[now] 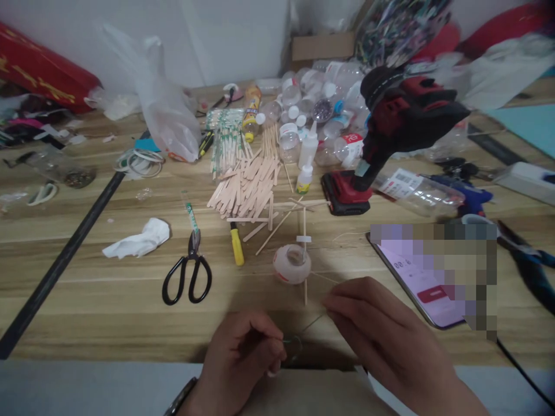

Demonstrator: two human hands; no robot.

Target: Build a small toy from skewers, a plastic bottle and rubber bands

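My left hand [243, 358] is closed near the table's front edge, thumb and forefinger pinching a thin greenish thread [299, 342]. The thread makes a small loop between the hands. To the right, my right hand [381, 329] has its fingertips pressed together on the thread's other side. Just beyond both hands lies a round translucent piece [281, 270] with a hole in it, apparently plastic. A thin wooden stick [305, 222] with a white tab stands or lies beside it; which one I cannot tell. A pale string runs from there toward my right hand.
Black-handled scissors [193, 263], a yellow screwdriver [237, 247] and crumpled tissue [141, 238] lie left. Flat wooden sticks [249, 188] pile up behind. A red-black cordless drill [351, 193] stands right, near a phone [416, 283]. Plastic bottles [342, 151] crowd the back.
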